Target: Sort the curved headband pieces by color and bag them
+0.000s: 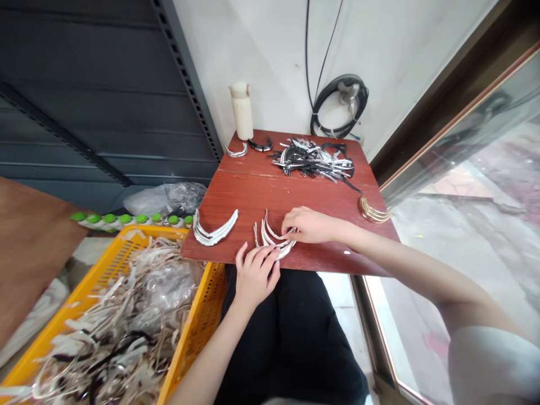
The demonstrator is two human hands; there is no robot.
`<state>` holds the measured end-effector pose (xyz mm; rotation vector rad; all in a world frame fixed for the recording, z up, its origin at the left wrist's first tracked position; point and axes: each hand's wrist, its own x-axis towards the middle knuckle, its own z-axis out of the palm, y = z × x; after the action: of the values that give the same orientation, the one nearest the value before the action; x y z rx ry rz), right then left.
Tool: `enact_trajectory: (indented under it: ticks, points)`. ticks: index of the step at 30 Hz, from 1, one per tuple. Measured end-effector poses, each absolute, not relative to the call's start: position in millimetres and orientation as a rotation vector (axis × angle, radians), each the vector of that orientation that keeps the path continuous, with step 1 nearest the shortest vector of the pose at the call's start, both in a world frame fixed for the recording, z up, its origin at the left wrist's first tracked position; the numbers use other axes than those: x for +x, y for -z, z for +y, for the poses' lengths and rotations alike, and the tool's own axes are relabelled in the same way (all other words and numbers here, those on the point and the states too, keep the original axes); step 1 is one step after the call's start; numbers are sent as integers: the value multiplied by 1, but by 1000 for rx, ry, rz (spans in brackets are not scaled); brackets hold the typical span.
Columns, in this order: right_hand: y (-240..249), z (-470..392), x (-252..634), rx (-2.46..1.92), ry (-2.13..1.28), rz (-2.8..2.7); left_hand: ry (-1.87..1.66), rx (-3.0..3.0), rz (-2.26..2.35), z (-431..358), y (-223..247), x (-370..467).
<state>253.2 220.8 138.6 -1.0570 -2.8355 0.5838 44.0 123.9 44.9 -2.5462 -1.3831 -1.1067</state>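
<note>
Several curved silver-white strips [278,247] lie in a loose bunch at the table's front edge, between my hands. My right hand [310,225] comes in from the right, its fingertips closed on the right ends of these strips. Spread fingers of my left hand [258,269] rest at the near side of the bunch, fingertips touching it. To the left lies a neat stack of similar curved silver-white strips [216,233], apart from both hands. How many strips my right fingers pinch is hidden.
On the red-brown table [248,191] are a tangled black-and-silver strip heap [314,160], gold curved strips [373,211], small silver [236,151] and black bundles [261,145], and a cream bottle [242,112]. A yellow crate [192,320] of strips stands left; coiled black cable [316,115] hangs behind.
</note>
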Motion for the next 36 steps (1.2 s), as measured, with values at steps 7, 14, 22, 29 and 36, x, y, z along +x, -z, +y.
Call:
enact_trajectory:
  ticks: [7, 14, 22, 29, 36]
  points:
    - [-133, 213, 232, -1040, -553, -2825, 1103, -2555, -1397, 124, -44, 44]
    - [-132, 208, 227, -1140, -525, -2782, 1097, -2548, -1403, 124, -44, 44]
    - [-129, 209, 229, -1163, -499, -2775, 1127, -2533, -1353, 123, -41, 42]
    - [-127, 204, 232, -1168, -440, -2725, 1253, -2440, -1327, 122, -38, 41]
    - [-123, 198, 235, -1225, -441, -2661, 1235, -2465, -1288, 122, -38, 41]
